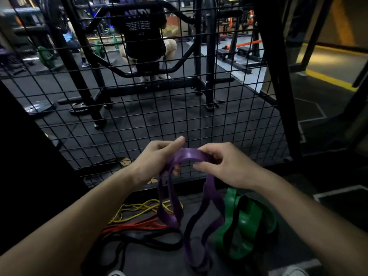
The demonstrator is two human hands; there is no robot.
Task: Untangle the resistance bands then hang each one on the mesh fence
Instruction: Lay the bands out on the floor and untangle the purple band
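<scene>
Dark gym floor (151, 261) lies below the mesh fence (199, 108). Left hand (157, 156) and right hand (225, 166) both pinch the purple band (191, 154), raised just before the fence. Best to shake its twisted loops free of the green band (247, 222) before hooking it over a wire.

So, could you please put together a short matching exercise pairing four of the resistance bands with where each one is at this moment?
Bands:
1. purple band
2. green band
3. yellow band
4. red band

Places:
A. on the floor, nearest the fence base
B. held in both hands
C. on the floor, under the right forearm
D. on the floor, just nearer the person than the yellow one

Pairs: 1-B, 2-C, 3-A, 4-D
</scene>
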